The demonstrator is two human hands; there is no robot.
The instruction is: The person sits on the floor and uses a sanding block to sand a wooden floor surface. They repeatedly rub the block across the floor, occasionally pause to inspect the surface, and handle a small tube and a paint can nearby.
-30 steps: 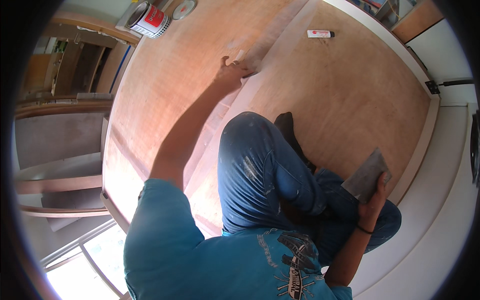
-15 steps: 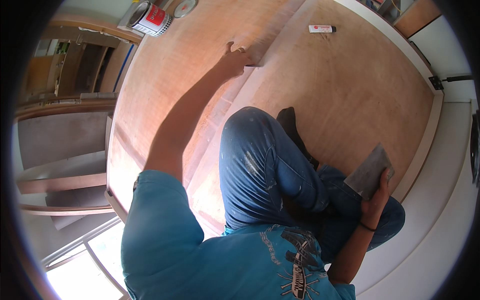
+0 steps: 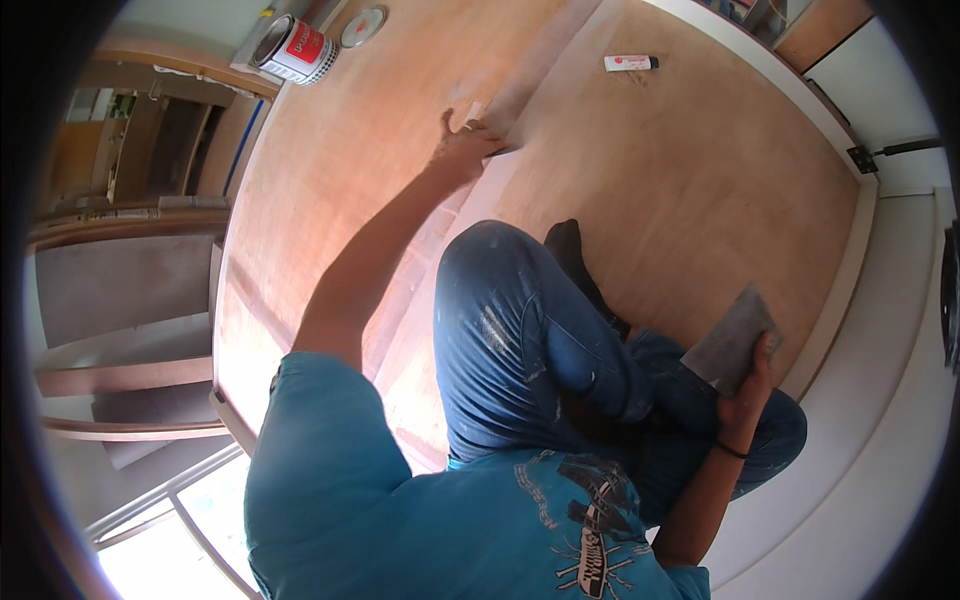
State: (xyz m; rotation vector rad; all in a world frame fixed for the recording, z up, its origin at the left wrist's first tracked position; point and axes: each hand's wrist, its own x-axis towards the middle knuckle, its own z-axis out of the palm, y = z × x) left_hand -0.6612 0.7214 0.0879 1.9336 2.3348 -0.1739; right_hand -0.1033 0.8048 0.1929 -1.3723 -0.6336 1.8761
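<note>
Pinching the flat grey sheet point(image 3: 732, 340) by its near-right edge, right hand point(image 3: 746, 398) holds it near right; probably light, fairly stiff, so edge grip suits; left hand point(image 3: 466, 148) on wooden panel point(image 3: 700, 180), can't tell what it grips.

The wood panel point(image 3: 720, 180) looks smooth and matt, chalky along its seam point(image 3: 538, 92). By the panel's far-left edge sits a shiny metal can point(image 3: 297, 50); toward the panel's far edge, a smooth, plastic-looking tube point(image 3: 628, 63). The grey sheet point(image 3: 733, 340) looks matt (the jeans point(image 3: 490, 300), white-flecked denim).
</note>
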